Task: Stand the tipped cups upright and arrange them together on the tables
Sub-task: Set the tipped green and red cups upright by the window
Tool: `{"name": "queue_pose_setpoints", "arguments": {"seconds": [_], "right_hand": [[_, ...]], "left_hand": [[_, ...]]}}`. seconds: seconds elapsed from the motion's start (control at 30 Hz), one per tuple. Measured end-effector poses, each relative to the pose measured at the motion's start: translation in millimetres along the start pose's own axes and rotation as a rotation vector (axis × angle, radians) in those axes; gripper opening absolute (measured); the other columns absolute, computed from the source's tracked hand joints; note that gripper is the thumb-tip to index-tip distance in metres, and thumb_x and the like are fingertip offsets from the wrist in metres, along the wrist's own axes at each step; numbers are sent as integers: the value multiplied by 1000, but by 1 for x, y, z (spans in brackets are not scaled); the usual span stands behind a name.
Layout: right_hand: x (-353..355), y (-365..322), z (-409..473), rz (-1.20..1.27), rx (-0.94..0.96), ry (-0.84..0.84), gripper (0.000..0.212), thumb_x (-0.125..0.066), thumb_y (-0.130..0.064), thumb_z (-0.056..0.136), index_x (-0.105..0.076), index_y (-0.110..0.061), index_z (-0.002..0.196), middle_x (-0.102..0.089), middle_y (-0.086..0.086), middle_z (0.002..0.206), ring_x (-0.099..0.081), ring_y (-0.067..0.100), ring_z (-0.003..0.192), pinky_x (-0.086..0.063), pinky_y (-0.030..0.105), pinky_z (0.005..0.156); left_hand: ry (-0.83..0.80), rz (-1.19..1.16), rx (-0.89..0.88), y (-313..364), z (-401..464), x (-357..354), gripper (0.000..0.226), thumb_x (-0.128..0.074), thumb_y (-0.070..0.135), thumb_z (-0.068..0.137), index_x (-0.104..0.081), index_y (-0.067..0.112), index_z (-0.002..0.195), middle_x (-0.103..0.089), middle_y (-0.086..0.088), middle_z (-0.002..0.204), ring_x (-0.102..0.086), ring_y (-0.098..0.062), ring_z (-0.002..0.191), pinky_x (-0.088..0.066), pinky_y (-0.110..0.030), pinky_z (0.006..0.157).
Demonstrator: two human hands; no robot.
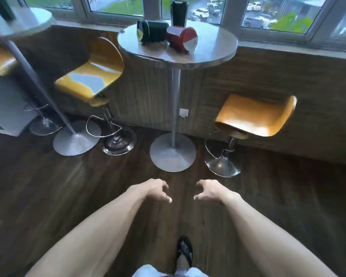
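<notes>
A round grey table (pixel 214 50) stands by the window. On it a dark green cup (pixel 153 31) lies on its side, and a red cup (pixel 181 38) lies tipped beside it, its white end facing right. Behind them a second dark green cup (pixel 179 12) stands upright. My left hand (pixel 157 189) and my right hand (pixel 209 191) hang low over the floor, well short of the table. Both are empty, with fingers curled and apart.
An orange bar stool (pixel 92 76) stands left of the table and another orange bar stool (pixel 256 114) to its right. A second round table (pixel 28 21) is at the far left, with something red at its edge. The floor is dark wood; my sandalled foot (pixel 185 250) shows below.
</notes>
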State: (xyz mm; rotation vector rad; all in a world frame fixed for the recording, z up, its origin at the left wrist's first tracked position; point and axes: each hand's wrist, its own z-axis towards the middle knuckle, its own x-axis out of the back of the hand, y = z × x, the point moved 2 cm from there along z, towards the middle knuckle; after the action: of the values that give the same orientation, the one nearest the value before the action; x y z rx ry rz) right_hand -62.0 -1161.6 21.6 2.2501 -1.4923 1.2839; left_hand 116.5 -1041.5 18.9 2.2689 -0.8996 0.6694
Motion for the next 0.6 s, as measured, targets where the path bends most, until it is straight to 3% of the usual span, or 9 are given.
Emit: {"name": "queue_pose_setpoints", "arguments": {"seconds": [0.13, 0.23, 0.4, 0.53, 0.6], "right_hand": [[113, -24, 44, -54, 109, 208, 59, -62, -36, 83, -52, -12, 136, -56, 12, 134, -47, 28, 130, -39, 31, 103], [202, -54, 69, -26, 181, 458, 55, -60, -42, 83, -54, -19, 132, -56, 7, 130, -48, 25, 127, -41, 37, 103], [326, -108, 98, -16, 312, 862, 43, -60, -41, 86, -55, -20, 124, -61, 5, 116, -59, 29, 105, -50, 41, 86], [386, -137, 143, 15, 377, 975, 44, -62, -33, 88, -53, -17, 128, -57, 9, 121, -59, 30, 105, -48, 34, 81], [411, -144, 169, 29, 373, 1011, 49, -61, -37, 83, -52, -21, 128, -54, 9, 122, -56, 31, 108, -51, 43, 87]], "left_hand": [[260, -39, -75, 27, 32, 101, 62, -65, 45, 80, -51, 20, 135, -57, -4, 135, -54, -22, 123, -43, -30, 101], [525, -120, -158, 47, 50, 189, 52, -66, 44, 79, -57, 23, 126, -62, -2, 125, -60, -20, 112, -48, -36, 98], [900, -191, -325, 67, 72, 323, 38, -63, 41, 80, -61, 25, 114, -64, 1, 113, -61, -18, 100, -52, -41, 90], [1082, -191, -431, 72, 98, 408, 30, -63, 34, 84, -62, 21, 111, -64, -4, 115, -63, -21, 99, -54, -40, 88], [1143, -180, -471, 72, 113, 445, 27, -63, 32, 85, -62, 21, 109, -63, -4, 113, -63, -21, 96, -54, -38, 85]]}}
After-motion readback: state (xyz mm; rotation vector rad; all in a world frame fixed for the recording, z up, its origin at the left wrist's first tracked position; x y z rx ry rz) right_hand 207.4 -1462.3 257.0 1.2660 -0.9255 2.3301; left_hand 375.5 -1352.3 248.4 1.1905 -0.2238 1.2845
